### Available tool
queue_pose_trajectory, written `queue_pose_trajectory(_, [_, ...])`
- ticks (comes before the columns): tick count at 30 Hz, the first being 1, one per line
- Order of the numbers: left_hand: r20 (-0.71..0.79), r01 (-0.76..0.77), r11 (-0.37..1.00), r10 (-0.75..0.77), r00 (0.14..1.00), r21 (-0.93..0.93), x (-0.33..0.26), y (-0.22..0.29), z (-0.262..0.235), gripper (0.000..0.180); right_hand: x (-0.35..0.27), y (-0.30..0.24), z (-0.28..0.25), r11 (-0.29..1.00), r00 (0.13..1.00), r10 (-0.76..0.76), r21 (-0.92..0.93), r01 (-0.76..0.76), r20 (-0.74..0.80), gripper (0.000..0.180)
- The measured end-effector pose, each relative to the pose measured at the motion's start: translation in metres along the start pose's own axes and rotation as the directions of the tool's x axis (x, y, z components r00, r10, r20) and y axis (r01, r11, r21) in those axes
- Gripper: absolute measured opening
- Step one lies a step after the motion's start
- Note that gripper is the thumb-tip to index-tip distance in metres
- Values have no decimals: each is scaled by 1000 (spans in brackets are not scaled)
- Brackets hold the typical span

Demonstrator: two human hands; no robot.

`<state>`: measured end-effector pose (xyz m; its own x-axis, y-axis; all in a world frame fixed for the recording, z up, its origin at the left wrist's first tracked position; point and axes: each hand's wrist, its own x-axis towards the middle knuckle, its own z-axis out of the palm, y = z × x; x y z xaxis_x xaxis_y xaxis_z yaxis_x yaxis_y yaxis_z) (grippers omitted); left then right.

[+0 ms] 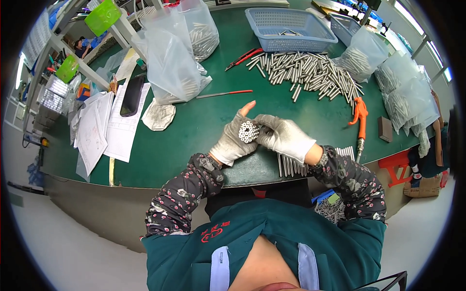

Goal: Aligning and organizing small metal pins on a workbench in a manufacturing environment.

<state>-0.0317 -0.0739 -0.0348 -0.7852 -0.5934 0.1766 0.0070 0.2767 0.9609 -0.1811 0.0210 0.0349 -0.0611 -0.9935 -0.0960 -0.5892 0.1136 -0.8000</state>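
A bundle of short metal tubes [248, 132] stands end-on in my left hand [231, 140], whose gloved fingers wrap round it while the bare thumb sticks up. The tube ends face up, with small dark holes. My right hand [285, 137], in a whitish glove with greyed fingertips, pinches at the right side of the bundle. What lies between those fingertips is hidden. Below my right wrist, a row of metal tubes [290, 166] lies at the table's near edge. A large heap of similar tubes [310, 72] spreads over the green table [204, 116] beyond my hands.
Behind the heap stands a blue plastic basket [291, 42]. An orange air gun [359, 119] and a dark block [385, 129] lie right. Bags of tubes [400, 87] line the right edge. Left are a file [224, 93], pliers [244, 58], a cloth [159, 115], papers and a phone [131, 96].
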Motion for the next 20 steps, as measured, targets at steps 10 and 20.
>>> queue_pose_trajectory(10, [63,-13,1000,14,998,-9,-1,4,-3,81,-86,80,-127,549,617,60,-490,-677,-785,38])
queue_pose_trajectory(20, [64,-80,997,80,995,-10,0,-8,-6,89,-114,146,-142,386,476,517,-302,-871,-711,54])
